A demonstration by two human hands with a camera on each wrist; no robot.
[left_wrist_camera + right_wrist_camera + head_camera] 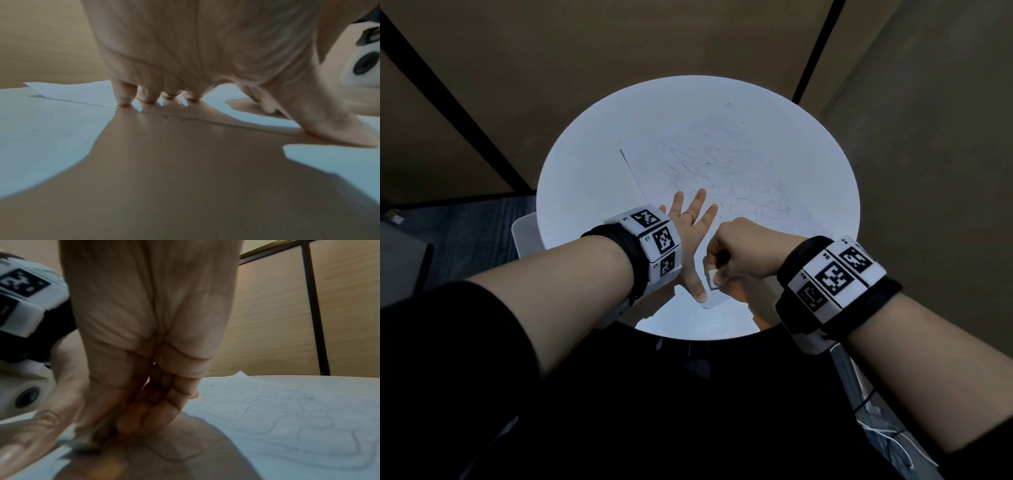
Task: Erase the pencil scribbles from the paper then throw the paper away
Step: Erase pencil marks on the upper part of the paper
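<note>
A white sheet of paper covered in faint pencil scribbles lies on the round white table. My left hand presses flat on the sheet's near left part, fingers spread and thumb pointing toward me. In the left wrist view its fingertips rest on the paper. My right hand is curled beside the left thumb and pinches a small white eraser down at the sheet's near corner. In the right wrist view the eraser is blurred, and the scribbled paper stretches to the right.
A white object stands beside the table's left edge. Brown partition panels with black frames surround the table. White cables lie on the floor at lower right.
</note>
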